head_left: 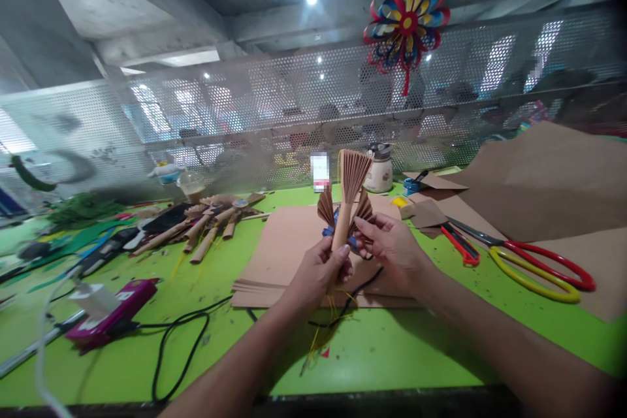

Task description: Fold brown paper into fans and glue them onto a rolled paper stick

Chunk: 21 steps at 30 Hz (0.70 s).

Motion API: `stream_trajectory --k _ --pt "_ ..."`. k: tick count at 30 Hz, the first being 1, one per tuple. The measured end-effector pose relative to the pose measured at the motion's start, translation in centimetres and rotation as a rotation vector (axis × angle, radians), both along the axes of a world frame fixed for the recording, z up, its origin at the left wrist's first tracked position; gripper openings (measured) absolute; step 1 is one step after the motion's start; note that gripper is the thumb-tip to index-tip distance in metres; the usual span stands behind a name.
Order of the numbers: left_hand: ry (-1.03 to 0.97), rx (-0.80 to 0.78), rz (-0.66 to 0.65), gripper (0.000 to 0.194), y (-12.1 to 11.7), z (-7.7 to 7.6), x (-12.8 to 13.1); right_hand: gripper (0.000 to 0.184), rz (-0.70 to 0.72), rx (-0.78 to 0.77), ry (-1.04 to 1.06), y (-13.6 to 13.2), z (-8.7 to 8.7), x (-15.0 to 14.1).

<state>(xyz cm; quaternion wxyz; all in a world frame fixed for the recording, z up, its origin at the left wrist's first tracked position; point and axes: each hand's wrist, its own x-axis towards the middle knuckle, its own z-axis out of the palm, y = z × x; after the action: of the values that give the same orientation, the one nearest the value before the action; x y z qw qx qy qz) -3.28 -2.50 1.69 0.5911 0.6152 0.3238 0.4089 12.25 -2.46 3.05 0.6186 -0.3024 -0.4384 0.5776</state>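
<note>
In the middle of the head view is a brown paper craft figure point(345, 222) with a rolled tube body, a pleated fan at the top and smaller pleated fans on both sides. My left hand point(327, 268) is closed round the lower tube. The fingers of my right hand point(389, 241) pinch the right-hand fan near its base. Blue pieces point(329, 231) show behind the tube; what they are I cannot make out. Below the hands lies a stack of brown paper sheets point(279, 248), with thin yellow threads point(313, 346) hanging over its front.
Right of the stack lie a red cutter point(460, 245), large scissors point(539, 268) and brown paper point(533, 189). A yellow thread spool point(402, 206) and a jug point(379, 170) stand behind. At left are rolled paper pieces point(206, 235), a purple power strip point(115, 313) and a black cable point(181, 326).
</note>
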Motion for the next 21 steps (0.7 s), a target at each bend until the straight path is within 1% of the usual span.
stream_trajectory --k 5,8,12,15,18,21 --pt "-0.057 -0.014 0.010 0.031 0.2 -0.1 -0.3 0.027 -0.056 0.077 -0.132 -0.1 -0.6 0.1" --pt "-0.117 -0.014 0.005 0.031 0.3 -0.1 -0.5 0.028 -0.097 0.084 -0.234 -0.1 -1.0 0.0" --pt "-0.175 -0.070 0.001 0.033 0.3 0.1 -0.6 0.030 -0.096 0.140 -0.386 -0.4 -1.2 -0.3" --pt "-0.206 -0.097 0.010 0.033 0.3 0.0 -0.6 0.029 -0.178 0.252 -0.511 -0.9 -1.2 -0.4" --pt "-0.222 -0.092 0.022 0.031 0.4 0.0 -0.6 0.027 -0.263 0.401 -0.625 -1.2 -1.2 -0.5" --pt "-0.209 -0.086 0.035 0.029 0.5 -0.1 -0.6 0.029 -0.307 0.522 -0.714 -1.3 -1.4 -0.7"
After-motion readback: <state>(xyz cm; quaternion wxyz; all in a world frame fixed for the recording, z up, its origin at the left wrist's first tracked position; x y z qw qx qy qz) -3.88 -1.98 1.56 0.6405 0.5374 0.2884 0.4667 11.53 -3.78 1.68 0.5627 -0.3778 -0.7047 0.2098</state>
